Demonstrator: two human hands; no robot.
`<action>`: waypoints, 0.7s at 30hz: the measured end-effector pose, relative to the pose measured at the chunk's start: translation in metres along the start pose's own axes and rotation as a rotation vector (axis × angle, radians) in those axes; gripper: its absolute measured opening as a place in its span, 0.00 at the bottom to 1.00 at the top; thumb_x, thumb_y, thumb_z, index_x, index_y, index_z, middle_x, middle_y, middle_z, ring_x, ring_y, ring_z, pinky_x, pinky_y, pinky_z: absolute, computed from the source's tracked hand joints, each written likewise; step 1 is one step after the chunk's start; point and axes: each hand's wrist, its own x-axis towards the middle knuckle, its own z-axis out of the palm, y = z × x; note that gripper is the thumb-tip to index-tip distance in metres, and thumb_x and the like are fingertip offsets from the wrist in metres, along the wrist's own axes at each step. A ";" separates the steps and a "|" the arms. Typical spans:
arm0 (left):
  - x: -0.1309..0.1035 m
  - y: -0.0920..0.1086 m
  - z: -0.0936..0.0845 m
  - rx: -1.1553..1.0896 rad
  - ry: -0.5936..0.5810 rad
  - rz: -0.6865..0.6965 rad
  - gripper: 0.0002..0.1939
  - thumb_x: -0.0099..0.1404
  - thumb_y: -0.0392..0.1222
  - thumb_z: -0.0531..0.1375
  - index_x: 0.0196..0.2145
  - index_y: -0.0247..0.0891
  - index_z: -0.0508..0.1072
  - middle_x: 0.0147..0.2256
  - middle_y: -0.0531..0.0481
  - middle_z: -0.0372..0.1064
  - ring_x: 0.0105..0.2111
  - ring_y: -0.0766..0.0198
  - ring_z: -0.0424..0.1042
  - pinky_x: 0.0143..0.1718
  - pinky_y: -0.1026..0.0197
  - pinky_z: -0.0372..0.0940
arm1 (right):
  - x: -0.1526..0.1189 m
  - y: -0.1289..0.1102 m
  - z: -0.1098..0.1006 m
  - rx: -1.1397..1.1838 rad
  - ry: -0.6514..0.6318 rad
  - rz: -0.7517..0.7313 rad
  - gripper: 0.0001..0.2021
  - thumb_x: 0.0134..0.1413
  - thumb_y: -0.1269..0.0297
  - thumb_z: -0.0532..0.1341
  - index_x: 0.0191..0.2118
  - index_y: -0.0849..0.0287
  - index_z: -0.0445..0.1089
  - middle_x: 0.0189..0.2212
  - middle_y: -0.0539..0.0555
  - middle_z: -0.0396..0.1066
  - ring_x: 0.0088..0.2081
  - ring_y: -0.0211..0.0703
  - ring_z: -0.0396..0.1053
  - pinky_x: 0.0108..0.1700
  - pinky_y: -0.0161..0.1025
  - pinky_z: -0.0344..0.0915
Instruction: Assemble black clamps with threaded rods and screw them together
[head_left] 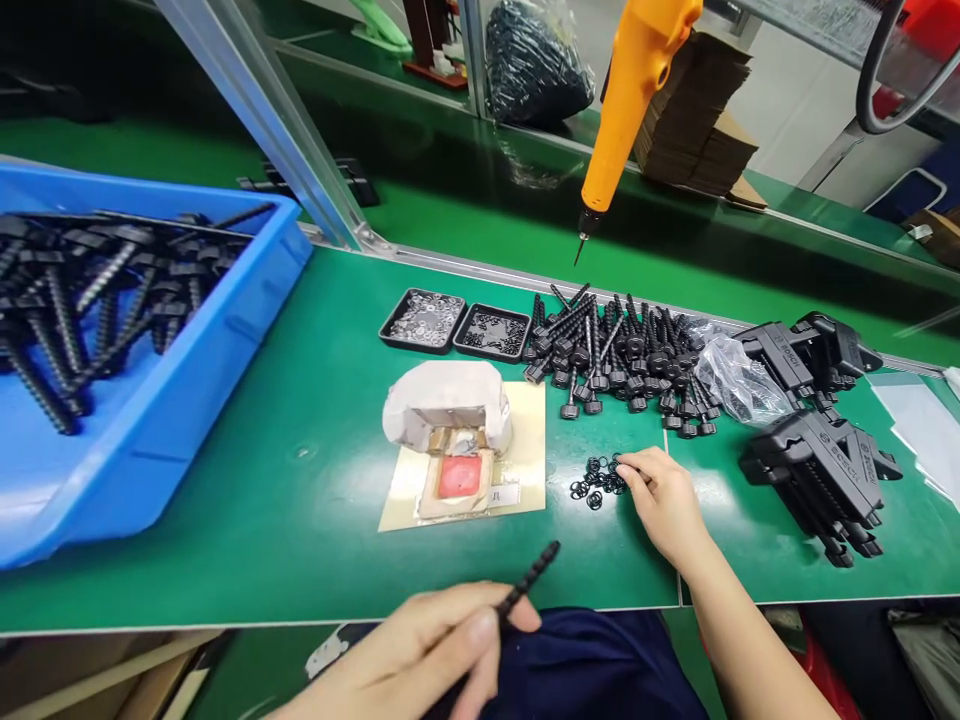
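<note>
My left hand point(442, 640), low in the middle of the view, is closed around a black ribbed rod point(534, 572) whose tip points up and to the right. Over on the right, the thumb and forefinger of my right hand point(666, 500) pinch at the edge of a small pile of black rings point(598, 478) on the green table. Whether a ring is between those fingertips is too small to tell. Left of the rings stands a white block-shaped fixture point(450, 395) with a red pad point(460, 477), on a pale yellow board point(529, 440).
A blue bin point(225, 370) of black rods fills the left. Two small trays point(424, 320) of tiny parts stand behind the fixture, beside heaped black rods point(600, 350). Black BOSCH-marked parts point(825, 470) lie right. An orange screwdriver point(626, 100) hangs above the table's back.
</note>
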 end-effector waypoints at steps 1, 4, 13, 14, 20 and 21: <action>0.008 0.002 0.007 -0.027 -0.067 -0.033 0.35 0.65 0.72 0.51 0.49 0.38 0.73 0.18 0.55 0.63 0.26 0.59 0.69 0.39 0.55 0.66 | 0.000 0.001 0.001 0.009 -0.003 0.006 0.12 0.63 0.63 0.56 0.36 0.59 0.77 0.33 0.56 0.75 0.33 0.45 0.73 0.37 0.40 0.70; 0.024 0.004 0.017 -0.057 -0.108 -0.063 0.40 0.62 0.76 0.50 0.49 0.35 0.69 0.17 0.60 0.57 0.19 0.65 0.61 0.29 0.61 0.62 | -0.001 0.002 0.000 0.045 -0.012 0.021 0.11 0.63 0.64 0.56 0.33 0.59 0.74 0.31 0.55 0.73 0.31 0.44 0.71 0.35 0.39 0.69; 0.024 0.001 0.015 -0.038 0.050 -0.109 0.43 0.59 0.78 0.51 0.49 0.31 0.68 0.18 0.61 0.53 0.18 0.69 0.50 0.21 0.64 0.52 | -0.015 0.000 -0.005 0.181 -0.042 0.050 0.10 0.61 0.62 0.59 0.38 0.58 0.77 0.36 0.56 0.73 0.30 0.40 0.69 0.30 0.36 0.69; 0.024 0.002 0.015 -0.029 0.047 -0.112 0.44 0.59 0.78 0.51 0.49 0.31 0.69 0.17 0.61 0.53 0.18 0.68 0.50 0.21 0.64 0.52 | -0.015 0.000 -0.005 0.187 -0.034 0.059 0.09 0.61 0.62 0.59 0.36 0.58 0.77 0.35 0.56 0.73 0.30 0.41 0.69 0.31 0.36 0.70; 0.025 0.002 0.015 -0.008 0.042 -0.119 0.44 0.59 0.78 0.50 0.50 0.31 0.68 0.18 0.61 0.53 0.18 0.68 0.51 0.23 0.64 0.54 | -0.015 0.004 -0.006 0.206 -0.008 0.136 0.10 0.60 0.60 0.59 0.31 0.58 0.73 0.30 0.54 0.72 0.30 0.41 0.69 0.30 0.35 0.69; 0.025 0.002 0.014 -0.007 0.044 -0.119 0.44 0.60 0.77 0.50 0.50 0.31 0.68 0.18 0.60 0.53 0.18 0.68 0.51 0.23 0.64 0.54 | -0.016 0.006 -0.006 0.210 -0.003 0.151 0.10 0.59 0.60 0.59 0.32 0.59 0.73 0.30 0.54 0.72 0.29 0.41 0.70 0.30 0.36 0.69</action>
